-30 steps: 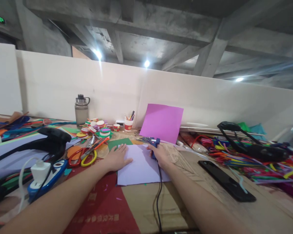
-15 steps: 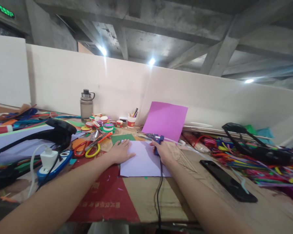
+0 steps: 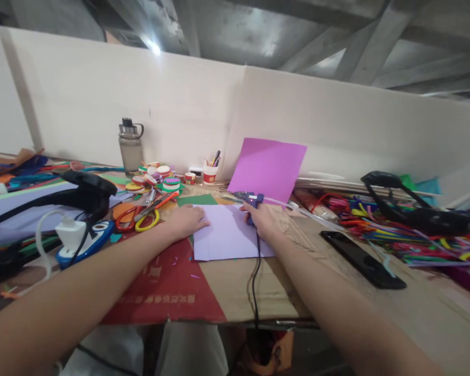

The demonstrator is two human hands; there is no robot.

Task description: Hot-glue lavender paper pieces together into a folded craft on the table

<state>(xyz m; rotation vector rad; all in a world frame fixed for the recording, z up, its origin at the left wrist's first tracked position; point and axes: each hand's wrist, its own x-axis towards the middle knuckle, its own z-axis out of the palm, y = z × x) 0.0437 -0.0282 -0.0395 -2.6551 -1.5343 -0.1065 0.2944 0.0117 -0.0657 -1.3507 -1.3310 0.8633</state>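
A lilac sheet of paper (image 3: pixel 229 237) lies flat on the cardboard in front of me. My left hand (image 3: pixel 188 221) rests over its left edge, thumb and fingers apart, holding nothing up. In my right hand (image 3: pixel 260 221) is a blue hot glue gun (image 3: pixel 254 198), its nozzle pointing left above the paper's far edge. A clear glue stick (image 3: pixel 276 202) sticks out behind it, and a black cord (image 3: pixel 256 282) runs from the handle over the table edge. Beyond my left hand lies a piece of green paper (image 3: pixel 198 199).
Left are scissors with red and yellow handles (image 3: pixel 147 219), a utility knife (image 3: pixel 160 203), small paper cups (image 3: pixel 171 184), a bottle (image 3: pixel 130 149) and a blue power strip (image 3: pixel 105 230). A purple sheet (image 3: pixel 269 166) leans behind. Right are a phone (image 3: pixel 360 258) and colourful pipe cleaners (image 3: pixel 399 237).
My view has tilted down, so the table appears higher. My left hand has drawn back towards the paper's left edge, its fingers less spread. The glue gun stays in my right hand.
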